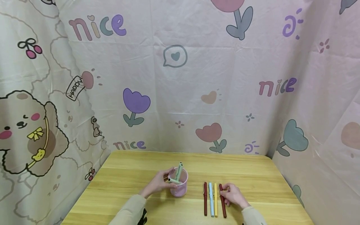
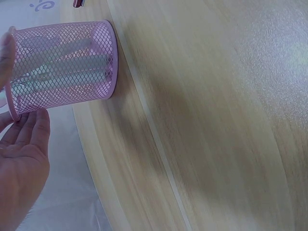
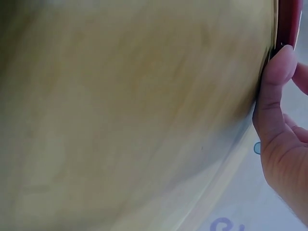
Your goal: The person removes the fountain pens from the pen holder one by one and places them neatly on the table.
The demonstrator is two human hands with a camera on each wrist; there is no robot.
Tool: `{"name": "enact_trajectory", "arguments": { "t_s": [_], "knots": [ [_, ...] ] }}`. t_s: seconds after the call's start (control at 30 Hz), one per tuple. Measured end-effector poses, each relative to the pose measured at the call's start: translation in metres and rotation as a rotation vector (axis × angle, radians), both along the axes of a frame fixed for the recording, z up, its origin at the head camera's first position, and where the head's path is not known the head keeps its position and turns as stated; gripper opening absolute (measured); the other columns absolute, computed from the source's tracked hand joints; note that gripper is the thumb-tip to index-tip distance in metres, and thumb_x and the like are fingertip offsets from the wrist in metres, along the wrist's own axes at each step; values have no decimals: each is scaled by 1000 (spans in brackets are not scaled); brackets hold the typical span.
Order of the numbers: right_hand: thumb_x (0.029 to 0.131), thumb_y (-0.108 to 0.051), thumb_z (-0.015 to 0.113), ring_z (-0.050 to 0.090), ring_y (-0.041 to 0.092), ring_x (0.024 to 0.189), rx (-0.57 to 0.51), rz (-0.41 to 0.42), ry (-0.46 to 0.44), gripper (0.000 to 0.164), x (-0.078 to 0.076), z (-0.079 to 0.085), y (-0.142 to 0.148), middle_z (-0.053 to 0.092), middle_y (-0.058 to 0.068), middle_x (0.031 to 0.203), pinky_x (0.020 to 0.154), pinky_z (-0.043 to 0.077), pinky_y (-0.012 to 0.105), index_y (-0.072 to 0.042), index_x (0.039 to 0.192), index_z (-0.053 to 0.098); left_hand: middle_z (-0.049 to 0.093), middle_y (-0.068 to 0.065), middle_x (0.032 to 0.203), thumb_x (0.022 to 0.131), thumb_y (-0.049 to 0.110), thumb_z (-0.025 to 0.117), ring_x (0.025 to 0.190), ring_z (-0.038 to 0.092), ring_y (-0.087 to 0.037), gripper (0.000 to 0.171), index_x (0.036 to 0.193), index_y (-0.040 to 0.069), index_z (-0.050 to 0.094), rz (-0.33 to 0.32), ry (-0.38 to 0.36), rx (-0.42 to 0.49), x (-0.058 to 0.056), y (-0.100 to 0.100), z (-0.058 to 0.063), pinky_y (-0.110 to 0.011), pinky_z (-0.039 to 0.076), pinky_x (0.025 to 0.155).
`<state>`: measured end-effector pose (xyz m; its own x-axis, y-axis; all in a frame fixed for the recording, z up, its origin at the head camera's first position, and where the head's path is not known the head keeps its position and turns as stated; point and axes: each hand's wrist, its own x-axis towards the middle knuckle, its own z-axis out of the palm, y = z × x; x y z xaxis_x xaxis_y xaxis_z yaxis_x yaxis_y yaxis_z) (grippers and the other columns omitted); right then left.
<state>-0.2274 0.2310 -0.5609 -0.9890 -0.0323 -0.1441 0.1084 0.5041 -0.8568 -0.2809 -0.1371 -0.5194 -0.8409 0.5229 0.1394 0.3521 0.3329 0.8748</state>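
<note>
My left hand (image 1: pixel 157 184) holds a pink mesh pen holder (image 1: pixel 179 191) near its rim, thumb on one side and fingers on the other. The holder (image 2: pixel 67 67) stands upright on the table, and pale green pens (image 1: pixel 179 171) lean inside it. To the right, my right hand (image 1: pixel 234 196) pinches a dark red pen (image 1: pixel 224 208) by its upper part. In the right wrist view, the thumb (image 3: pixel 280 67) presses against that pen (image 3: pixel 288 21). Left of it lie a yellow pen (image 1: pixel 215 200), a light blue pen (image 1: pixel 211 200) and another dark red pen (image 1: pixel 205 199), side by side.
The light wooden table (image 1: pixel 126 175) has its back edge against a printed cloth (image 1: pixel 174 93). More cloth hangs along the left and right sides. A gap of bare wood separates the pen holder from the row of pens.
</note>
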Motion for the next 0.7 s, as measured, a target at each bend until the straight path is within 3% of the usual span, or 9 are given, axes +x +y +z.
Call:
{"name": "enact_trajectory", "arguments": {
  "t_s": [0.33,0.53,0.7],
  "knots": [
    [92,-3,64,54,13,47,26,29,70,34,1,-1,2,60,10,71,42,55,29,16,117,50,43,-35,150,79,18,85,134,49,-52,95,149,-14,30,2,20,-19,-1,0,-3,-52,46,112],
    [90,0,62,55,16,51,27,-33,144,35,1,7,-1,60,10,74,40,51,25,14,120,53,42,-35,150,80,16,85,135,48,-54,94,149,-15,30,-1,25,-17,-1,0,-2,-54,45,112],
    [87,0,65,56,12,62,77,-99,235,30,-2,14,-8,63,8,81,49,49,20,7,116,61,42,-35,151,80,16,84,135,47,-54,93,149,-14,30,-1,13,-9,0,0,-1,-53,45,113]
  ]
}}
